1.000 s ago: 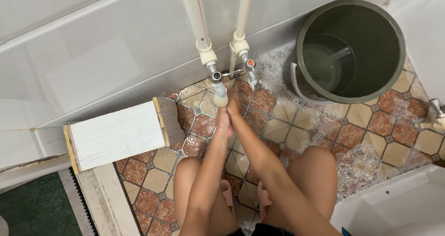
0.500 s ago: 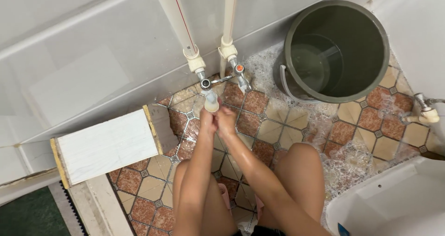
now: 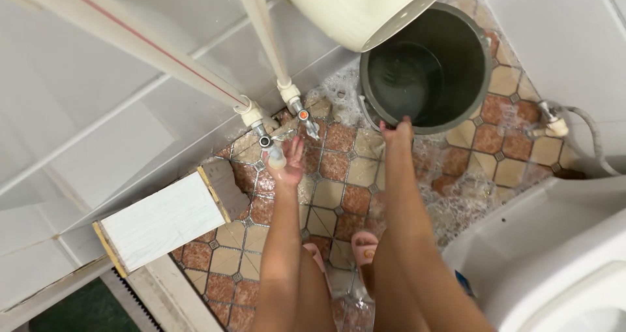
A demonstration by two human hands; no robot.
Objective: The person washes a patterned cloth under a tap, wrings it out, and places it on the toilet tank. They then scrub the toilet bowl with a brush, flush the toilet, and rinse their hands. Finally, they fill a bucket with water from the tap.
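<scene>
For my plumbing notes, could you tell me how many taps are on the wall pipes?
2: one tap by the left hand, another with an orange knob just right of it.

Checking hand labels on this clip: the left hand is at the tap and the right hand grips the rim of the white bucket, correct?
Not quite. In the head view the right hand is at the rim of the dark grey bucket, not a white one. The left hand is at the tap.

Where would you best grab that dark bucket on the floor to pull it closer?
Probably at the near rim of the bucket, coming from the person's side. It stands upright with its mouth open, so fingers can hook over the edge, where the right hand is already. The left hand is by the tap.
</scene>
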